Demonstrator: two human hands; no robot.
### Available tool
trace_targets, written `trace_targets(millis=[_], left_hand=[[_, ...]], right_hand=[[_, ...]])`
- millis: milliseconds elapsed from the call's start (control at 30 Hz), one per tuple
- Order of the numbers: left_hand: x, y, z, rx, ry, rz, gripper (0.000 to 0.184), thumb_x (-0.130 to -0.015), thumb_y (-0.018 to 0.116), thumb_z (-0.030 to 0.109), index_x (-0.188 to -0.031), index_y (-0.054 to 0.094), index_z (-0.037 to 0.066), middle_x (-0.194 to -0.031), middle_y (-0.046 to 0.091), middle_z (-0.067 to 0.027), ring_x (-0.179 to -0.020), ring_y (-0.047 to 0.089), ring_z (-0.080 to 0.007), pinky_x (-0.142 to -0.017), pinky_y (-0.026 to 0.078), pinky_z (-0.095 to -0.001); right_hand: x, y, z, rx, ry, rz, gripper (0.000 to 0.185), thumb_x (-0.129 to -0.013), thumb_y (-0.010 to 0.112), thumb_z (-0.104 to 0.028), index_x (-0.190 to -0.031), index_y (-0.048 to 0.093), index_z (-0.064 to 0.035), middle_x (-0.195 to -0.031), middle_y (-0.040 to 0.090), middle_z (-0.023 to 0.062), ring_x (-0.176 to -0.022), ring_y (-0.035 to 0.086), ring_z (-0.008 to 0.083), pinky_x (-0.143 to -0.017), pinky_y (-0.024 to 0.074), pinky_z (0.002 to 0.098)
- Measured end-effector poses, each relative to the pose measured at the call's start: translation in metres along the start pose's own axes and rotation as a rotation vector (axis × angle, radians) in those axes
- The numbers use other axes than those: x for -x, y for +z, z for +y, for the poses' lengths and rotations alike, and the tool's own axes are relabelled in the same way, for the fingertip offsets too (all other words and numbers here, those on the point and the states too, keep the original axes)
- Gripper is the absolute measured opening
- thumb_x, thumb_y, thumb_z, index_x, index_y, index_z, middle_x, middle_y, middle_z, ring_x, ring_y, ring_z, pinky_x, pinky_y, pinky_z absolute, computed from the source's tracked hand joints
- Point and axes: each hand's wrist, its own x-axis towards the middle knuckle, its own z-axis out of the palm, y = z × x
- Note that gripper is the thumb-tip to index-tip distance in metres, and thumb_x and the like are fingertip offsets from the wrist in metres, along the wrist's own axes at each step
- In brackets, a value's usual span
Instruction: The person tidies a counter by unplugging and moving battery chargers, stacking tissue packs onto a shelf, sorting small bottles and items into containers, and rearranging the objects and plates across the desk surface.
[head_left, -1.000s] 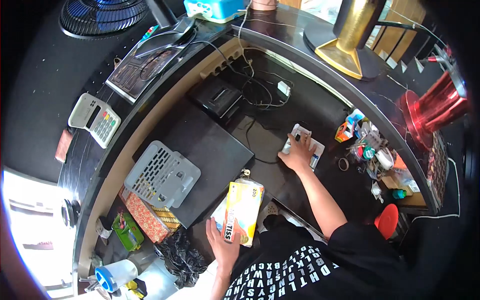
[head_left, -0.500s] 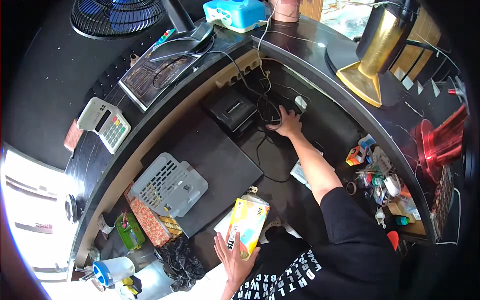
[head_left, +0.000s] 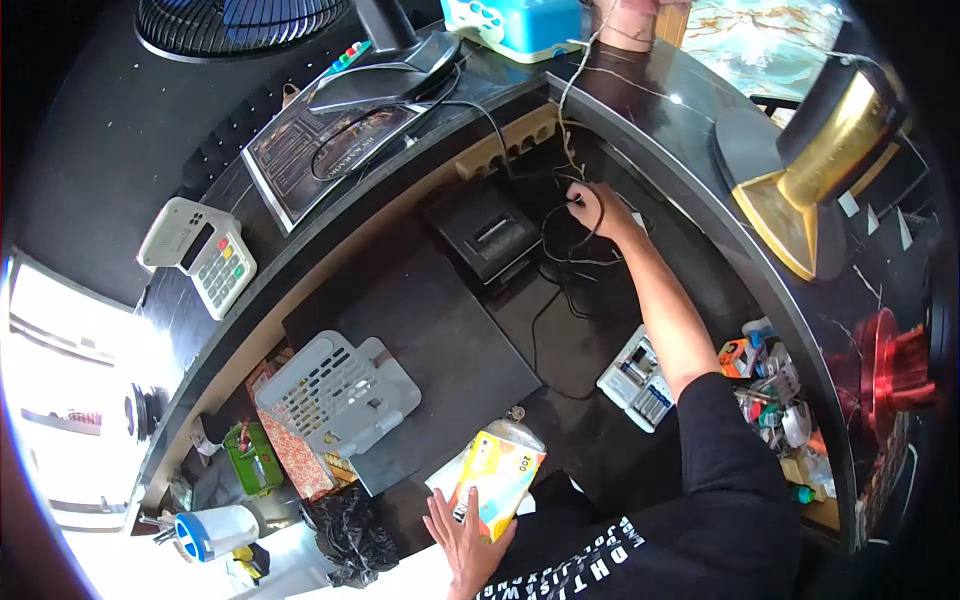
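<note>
My right hand [head_left: 598, 211] is closed around a black cable [head_left: 548, 228] at the back of the counter's lower shelf. Loops of the cable hang below the fingers, beside a black box-shaped device [head_left: 485, 232]. Close to my body, my left hand [head_left: 468, 548] lies with fingers spread against a yellow and white tissue pack [head_left: 500, 475] marked 200. The palm and part of the pack's near end are hidden. Under my right forearm sits an open white case with batteries [head_left: 637, 380].
A grey perforated plastic basket [head_left: 340, 390] lies on a dark board [head_left: 430, 330]. Small clutter [head_left: 775, 395] fills the right side. On the raised ledge stand a card terminal [head_left: 203, 255], a fan base [head_left: 390, 75] and a gold stand [head_left: 800, 205].
My right hand has gone from open fingers over the cables to a closed grip, lifting the cable slightly. The view has shifted, and more of the battery case shows. My left hand stays on the pack.
</note>
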Motion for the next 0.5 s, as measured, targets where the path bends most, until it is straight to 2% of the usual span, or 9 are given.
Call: trace_targets(millis=[33,133,167,267,300,367,400,467,500], left_hand=[[0.001,0.001,0.000,-0.017,-0.003,-0.002,0.092,-0.066,0.082,0.046,-0.142,0.043,0.011,-0.152,0.013,-0.0324,-0.143,0.009,-0.0497,-0.111,0.010,-0.0642],[-0.002,0.002,0.002,-0.040,-0.008,0.005,0.095,-0.065,0.084,0.043,-0.143,0.040,0.011,-0.152,0.014,-0.0309,-0.143,0.011,-0.0484,-0.110,0.012,-0.0642],[-0.004,0.003,0.003,-0.030,-0.013,0.013,0.095,-0.064,0.084,0.043,-0.143,0.041,0.011,-0.152,0.014,-0.0306,-0.143,0.011,-0.0484,-0.110,0.012,-0.0643],[-0.002,0.004,0.003,-0.022,-0.019,0.013,0.094,-0.064,0.084,0.043,-0.142,0.041,0.012,-0.153,0.015,-0.0298,-0.143,0.011,-0.0483,-0.110,0.012,-0.0646],[-0.001,0.005,0.002,-0.021,-0.019,0.013,0.094,-0.064,0.084,0.043,-0.142,0.042,0.012,-0.153,0.015,-0.0297,-0.143,0.011,-0.0483,-0.110,0.012,-0.0648],[-0.002,0.007,-0.001,-0.021,-0.023,-0.004,0.095,-0.063,0.084,0.044,-0.142,0.041,0.013,-0.153,0.014,-0.0297,-0.143,0.010,-0.0480,-0.110,0.010,-0.0653],[-0.001,0.007,-0.004,-0.025,-0.021,-0.019,0.095,-0.063,0.084,0.045,-0.142,0.041,0.013,-0.153,0.013,-0.0297,-0.143,0.010,-0.0479,-0.110,0.010,-0.0656],[-0.002,0.006,-0.007,-0.017,-0.033,-0.043,0.098,-0.062,0.083,0.051,-0.143,0.041,0.014,-0.153,0.012,-0.0314,-0.143,0.007,-0.0493,-0.109,0.006,-0.0674],[-0.002,0.005,-0.007,-0.012,-0.039,-0.055,0.099,-0.062,0.082,0.054,-0.143,0.041,0.015,-0.153,0.011,-0.0323,-0.143,0.006,-0.0500,-0.109,0.004,-0.0682]], right_hand=[[-0.011,0.001,-0.013,-0.108,-0.103,0.076,0.022,-0.075,0.071,-0.019,-0.085,0.065,-0.0007,-0.080,0.067,0.0185,-0.082,0.067,0.0347,-0.068,0.0522,0.0434],[-0.030,0.009,-0.051,-0.468,0.343,-0.143,0.015,-0.077,0.067,-0.014,-0.085,0.064,-0.0003,-0.078,0.067,0.0192,-0.072,0.068,0.0320,-0.062,0.0522,0.0404],[-0.037,0.029,-0.038,-0.190,0.034,0.040,0.014,-0.078,0.066,-0.011,-0.085,0.064,0.0008,-0.074,0.066,0.0195,-0.059,0.067,0.0306,-0.056,0.0524,0.0385],[-0.026,0.025,-0.039,-0.236,0.375,-0.277,0.018,-0.078,0.066,-0.015,-0.086,0.065,0.0009,-0.073,0.066,0.0193,-0.056,0.067,0.0311,-0.056,0.0528,0.0391],[-0.013,0.018,-0.041,-0.242,0.402,-0.308,0.019,-0.075,0.068,-0.017,-0.083,0.067,0.0002,-0.074,0.067,0.0192,-0.066,0.069,0.0325,-0.061,0.0533,0.0412],[0.020,0.016,-0.025,-0.097,0.339,-0.193,0.018,-0.073,0.071,-0.019,-0.076,0.067,-0.0010,-0.074,0.066,0.0190,-0.073,0.068,0.0331,-0.065,0.0526,0.0421],[0.041,0.016,-0.014,-0.018,0.173,-0.011,0.019,-0.072,0.074,-0.020,-0.071,0.067,-0.0024,-0.073,0.065,0.0187,-0.074,0.067,0.0334,-0.066,0.0522,0.0419],[0.083,-0.001,-0.022,0.072,0.346,0.134,0.026,-0.074,0.076,-0.024,-0.072,0.067,-0.0002,-0.071,0.065,0.0193,-0.075,0.067,0.0352,-0.068,0.0517,0.0431],[0.099,-0.007,-0.022,0.073,0.490,0.085,0.030,-0.075,0.076,-0.028,-0.080,0.066,0.0001,-0.077,0.066,0.0210,-0.079,0.066,0.0367,-0.070,0.0520,0.0436]])
